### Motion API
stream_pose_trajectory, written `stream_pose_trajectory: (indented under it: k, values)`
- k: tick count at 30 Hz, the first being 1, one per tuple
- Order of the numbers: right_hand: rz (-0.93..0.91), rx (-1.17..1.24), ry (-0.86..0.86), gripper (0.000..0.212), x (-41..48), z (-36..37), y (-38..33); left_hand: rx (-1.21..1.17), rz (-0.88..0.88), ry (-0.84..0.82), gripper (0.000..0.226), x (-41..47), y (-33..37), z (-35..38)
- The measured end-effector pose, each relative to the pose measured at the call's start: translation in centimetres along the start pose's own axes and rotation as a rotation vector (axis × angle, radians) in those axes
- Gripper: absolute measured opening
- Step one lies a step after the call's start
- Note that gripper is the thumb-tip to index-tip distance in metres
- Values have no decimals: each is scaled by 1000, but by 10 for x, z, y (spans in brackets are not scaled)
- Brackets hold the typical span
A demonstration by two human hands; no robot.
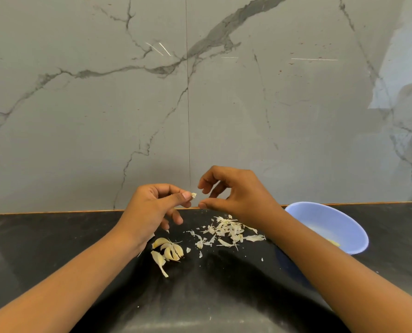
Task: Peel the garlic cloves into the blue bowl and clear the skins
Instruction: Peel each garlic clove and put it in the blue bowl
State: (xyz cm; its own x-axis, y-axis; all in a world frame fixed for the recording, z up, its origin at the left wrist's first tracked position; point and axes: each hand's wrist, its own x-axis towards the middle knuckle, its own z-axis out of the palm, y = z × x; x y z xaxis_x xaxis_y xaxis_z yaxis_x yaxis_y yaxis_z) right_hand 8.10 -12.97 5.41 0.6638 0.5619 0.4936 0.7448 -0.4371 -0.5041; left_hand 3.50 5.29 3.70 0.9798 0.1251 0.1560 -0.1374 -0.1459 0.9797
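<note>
Unpeeled garlic cloves (167, 252) cluster on the table (56, 236), papery skins (226, 231) strewn at their two o'clock, blue bowl (332, 219) upright beyond at three, a small garlic piece (194, 195) pinched in left fingers (184, 196).

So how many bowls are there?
1. The blue bowl sits on the black counter at the right, by the wall; the right arm covers part of it.

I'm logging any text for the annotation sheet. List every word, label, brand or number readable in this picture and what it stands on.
None: no word, label, brand, number or sign shows anywhere in this view.
blue bowl: plain, no marking visible.
marble wall: only grey veins and light streaks.
black counter: no print; the garlic cloves and skins carry none.
</note>
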Motion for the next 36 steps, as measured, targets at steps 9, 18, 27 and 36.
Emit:
stream_pose_trajectory:
  k: [9, 18, 27, 36]
  values:
    - [-85, -151, 63, 10, -1, 6, 0, 3, -34, -46, 10, -1, 0, 1]
    - [261, 298, 67, 10, -1, 11, -3, 146, 94, -38, 8, -1, -5, 3]
    - [419, 294, -165, 11, 2, -6, 3, 59, 68, -28, 6, 1, -6, 2]
    - [301, 263, -22, 19, 2, -11, 1, 23, 41, -25, 6, -1, -3, 1]
